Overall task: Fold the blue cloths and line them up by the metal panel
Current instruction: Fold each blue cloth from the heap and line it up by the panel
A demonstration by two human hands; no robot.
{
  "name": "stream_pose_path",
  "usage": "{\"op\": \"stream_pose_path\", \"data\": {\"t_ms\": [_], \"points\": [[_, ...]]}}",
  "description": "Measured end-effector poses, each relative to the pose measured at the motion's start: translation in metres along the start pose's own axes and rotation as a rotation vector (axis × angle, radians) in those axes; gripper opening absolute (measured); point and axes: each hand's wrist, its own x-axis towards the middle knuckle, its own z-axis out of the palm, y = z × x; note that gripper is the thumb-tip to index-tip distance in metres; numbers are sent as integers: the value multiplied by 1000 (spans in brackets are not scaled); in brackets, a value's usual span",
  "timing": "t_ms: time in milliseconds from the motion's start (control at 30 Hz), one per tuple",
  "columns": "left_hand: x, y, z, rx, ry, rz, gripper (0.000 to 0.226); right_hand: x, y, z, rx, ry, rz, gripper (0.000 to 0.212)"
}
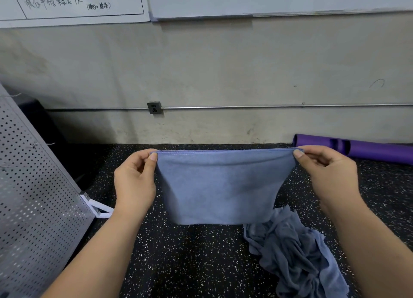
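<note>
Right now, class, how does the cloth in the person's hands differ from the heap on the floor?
The held cloth hangs flat and smooth, pinched at its top corners by the left hand and right hand; the heap lies crumpled and untouched on the floor. Both are blue.

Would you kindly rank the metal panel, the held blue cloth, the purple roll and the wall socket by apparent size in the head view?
metal panel
held blue cloth
purple roll
wall socket
Panel and cloth are nearer the camera, so true sizes stay unsure.
</note>
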Motion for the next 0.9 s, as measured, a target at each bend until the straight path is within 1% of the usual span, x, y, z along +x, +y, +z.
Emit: {"op": "stream_pose_path", "data": {"t_ms": [133, 333, 567, 733, 833, 900], "points": [[-2, 1, 0, 7, 2, 8, 12, 1, -2, 0, 61, -11, 6, 14], [-6, 11, 2, 29, 39, 20, 10, -1, -5, 3, 79, -27, -5, 17], [-10, 16, 4, 83, 85, 0, 12, -1, -1, 7, -49, 8, -8, 9], [-8, 8, 7, 88, 101, -91, 14, -2, 5, 9, -120, -5, 55, 6], [-8, 6, 8, 80, 84, -128, 9, -2, 7, 9, -113, 29, 84, 5], [-9, 4, 10, 96, 81, -145, 12, -2, 7, 11, -109, 31, 102, 5]]}}
